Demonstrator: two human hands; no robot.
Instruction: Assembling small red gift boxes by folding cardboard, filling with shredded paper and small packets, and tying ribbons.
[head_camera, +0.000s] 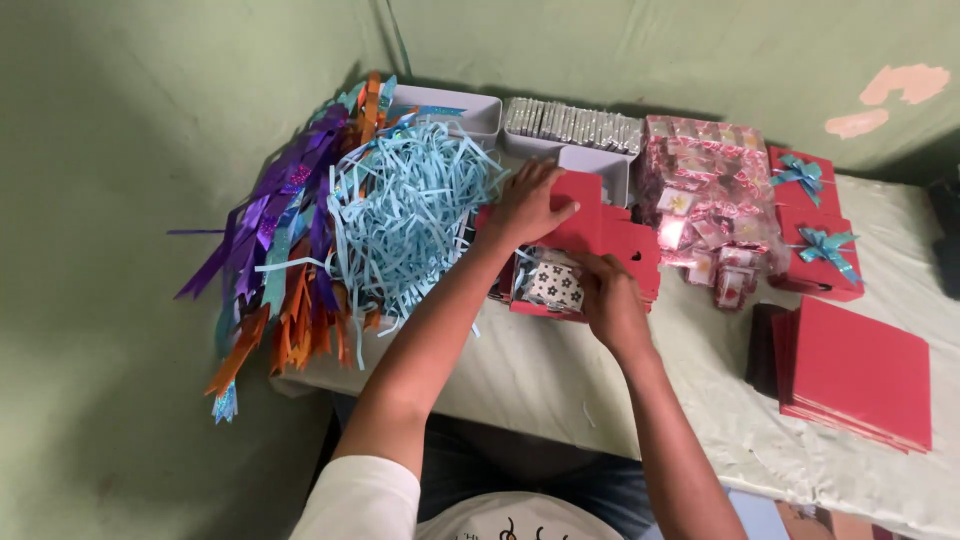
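Observation:
A red cardboard gift box (600, 235) lies open on the table (560, 380), with a small black-and-white flowered item (556, 284) and pale blue paper shreds inside. My left hand (522, 206) rests on the box's upper left flap, fingers spread over it. On the box's lower right edge my right hand (610, 302) grips the red card beside the flowered item.
A heap of pale blue paper shreds (410, 215) and purple, orange and blue ribbons (285, 240) lies at left. White trays (470, 110) and silver packets (575, 125) stand behind. Pink wrapped sweets (705, 205), finished red boxes with blue bows (815, 240) and flat red cards (860, 375) lie right.

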